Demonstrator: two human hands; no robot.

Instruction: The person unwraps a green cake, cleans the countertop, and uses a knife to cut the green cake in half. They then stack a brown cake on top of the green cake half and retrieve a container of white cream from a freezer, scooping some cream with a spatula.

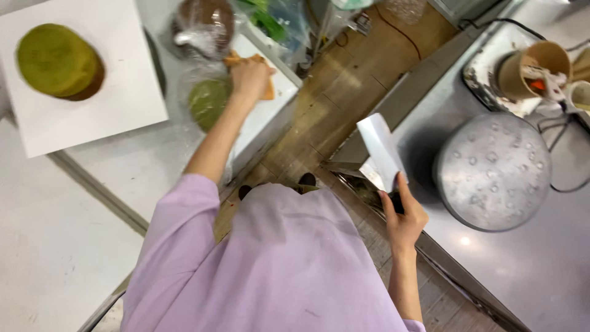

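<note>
Reaching out over the left desk (147, 166), the left hand (249, 77) lies on an orange cloth (268, 86) near that desk's right edge, fingers closed down on it; whether it grips or only presses I cannot tell; just beside the wrist sits a green cake (206, 101) under clear wrap, and behind it a brown wrapped cake (206, 24); at the far left corner a white board (92, 104) carries a bare green cake layer (55, 58); the right hand (402, 215) is clamped on the dark handle of a cleaver (381, 150), its broad blade raised and tilted above the left edge of the steel desk (522, 270); near the blade, on that steel desk, rests a round metal lid (495, 172) beaded with drops; beyond it a tray (485, 67) holds a paper cup (531, 67); wooden floor (344, 86) runs between the two desks; a lilac sleeve (178, 233) covers the left arm.
</note>
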